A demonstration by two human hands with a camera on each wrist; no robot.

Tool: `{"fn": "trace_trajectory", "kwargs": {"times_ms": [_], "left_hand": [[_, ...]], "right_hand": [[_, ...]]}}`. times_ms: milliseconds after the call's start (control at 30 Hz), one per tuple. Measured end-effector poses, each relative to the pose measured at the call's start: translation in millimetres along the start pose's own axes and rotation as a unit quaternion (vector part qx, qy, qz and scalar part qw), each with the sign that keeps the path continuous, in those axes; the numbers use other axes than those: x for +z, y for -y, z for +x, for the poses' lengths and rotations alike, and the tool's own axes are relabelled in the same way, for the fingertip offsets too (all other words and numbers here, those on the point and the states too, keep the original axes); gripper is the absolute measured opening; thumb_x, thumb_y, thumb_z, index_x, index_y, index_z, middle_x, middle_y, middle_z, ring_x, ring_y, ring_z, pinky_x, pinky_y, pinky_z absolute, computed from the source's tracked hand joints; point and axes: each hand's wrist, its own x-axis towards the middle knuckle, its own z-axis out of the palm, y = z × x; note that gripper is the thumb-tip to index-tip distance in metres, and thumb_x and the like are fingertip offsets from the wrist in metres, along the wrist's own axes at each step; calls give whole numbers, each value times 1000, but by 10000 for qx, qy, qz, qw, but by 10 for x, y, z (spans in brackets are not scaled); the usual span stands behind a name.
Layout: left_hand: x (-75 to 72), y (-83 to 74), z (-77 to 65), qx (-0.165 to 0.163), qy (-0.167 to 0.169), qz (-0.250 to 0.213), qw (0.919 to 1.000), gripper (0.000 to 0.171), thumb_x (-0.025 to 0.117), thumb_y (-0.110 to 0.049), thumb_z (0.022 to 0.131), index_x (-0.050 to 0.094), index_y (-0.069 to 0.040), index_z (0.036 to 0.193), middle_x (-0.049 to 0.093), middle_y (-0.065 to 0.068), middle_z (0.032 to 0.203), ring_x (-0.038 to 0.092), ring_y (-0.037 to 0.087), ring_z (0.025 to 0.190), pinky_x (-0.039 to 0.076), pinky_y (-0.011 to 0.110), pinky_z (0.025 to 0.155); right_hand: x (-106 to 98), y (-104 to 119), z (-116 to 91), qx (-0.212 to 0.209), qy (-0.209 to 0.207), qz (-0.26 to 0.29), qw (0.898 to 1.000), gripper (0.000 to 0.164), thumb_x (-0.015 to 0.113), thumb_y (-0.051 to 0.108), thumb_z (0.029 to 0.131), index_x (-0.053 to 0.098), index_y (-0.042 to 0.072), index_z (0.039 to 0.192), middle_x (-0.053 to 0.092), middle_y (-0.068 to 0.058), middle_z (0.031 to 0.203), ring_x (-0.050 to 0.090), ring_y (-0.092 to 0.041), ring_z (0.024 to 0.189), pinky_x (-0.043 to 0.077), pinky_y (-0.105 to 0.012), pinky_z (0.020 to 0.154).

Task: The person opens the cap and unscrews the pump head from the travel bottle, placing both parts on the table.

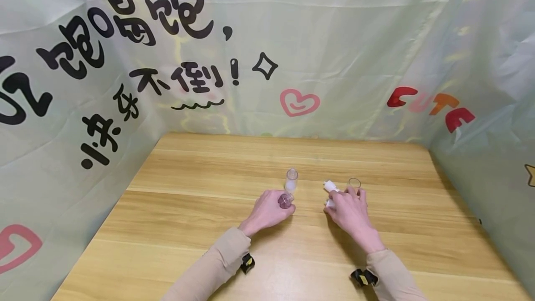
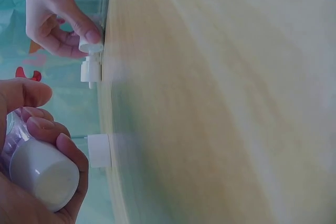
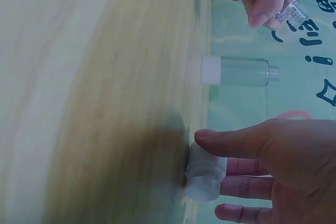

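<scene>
My left hand (image 1: 267, 209) grips a small clear bottle (image 1: 286, 201) with a white base (image 2: 44, 177), its fingers curled round the body. The bottle is tilted, and its threaded neck (image 3: 295, 14) is uncapped. Just beyond that hand a second clear bottle (image 3: 244, 72) with a white base stands upright, also uncapped. My right hand (image 1: 348, 207) pinches a white pump cap (image 3: 205, 174) between thumb and fingers, low at the tabletop. Another white pump cap (image 1: 330, 186) lies just beyond its fingertips.
Beyond the right hand stands a clear container, seen by its round rim (image 1: 355, 182). The wooden table (image 1: 217, 161) is bordered at the back and sides by a printed cloth (image 1: 351, 50).
</scene>
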Motion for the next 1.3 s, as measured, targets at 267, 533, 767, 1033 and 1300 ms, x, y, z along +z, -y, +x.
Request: {"fn": "trace_trajectory", "kwargs": {"times_ms": [267, 533, 767, 1033, 1300], "left_hand": [[1, 5, 3, -31, -63, -67, 10000, 29, 71, -26, 85, 51, -23, 65, 50, -13, 60, 45, 2, 54, 39, 21, 52], [-2, -4, 5, -51, -113, -174, 9998, 23, 71, -25, 86, 56, -21, 70, 51, -12, 62, 46, 2, 56, 40, 20, 55], [0, -4, 10, -94, -164, -209, 9996, 22, 71, -26, 86, 55, -20, 71, 51, -12, 63, 46, 3, 56, 41, 20, 57], [3, 9, 16, -126, -159, -430, 9989, 21, 71, -26, 87, 56, -20, 73, 51, -11, 64, 46, 3, 58, 41, 21, 57], [10, 18, 16, -125, -220, -525, 9983, 20, 71, -27, 87, 57, -19, 74, 52, -11, 64, 47, 3, 58, 41, 21, 58]], "right_hand": [[16, -16, -7, 9, -34, 42, 10000, 38, 89, 22, 71, 72, 7, 101, 75, -9, 87, 57, -34, 95, 32, -57, 94], [9, -13, -2, -39, 26, -26, 10000, 45, 89, 25, 72, 71, 7, 109, 76, -11, 94, 57, -35, 99, 31, -56, 94], [-20, -3, -2, -16, 123, -2, 9999, 47, 88, 25, 73, 70, 7, 113, 76, -11, 98, 57, -36, 102, 30, -60, 98], [-61, 17, 1, -71, 181, -42, 9998, 48, 88, 28, 74, 69, 9, 114, 75, -13, 103, 56, -38, 105, 30, -60, 98], [-52, 11, -3, -201, 110, -17, 9997, 53, 89, 32, 72, 69, 10, 116, 74, -16, 112, 56, -39, 106, 30, -59, 93]]}}
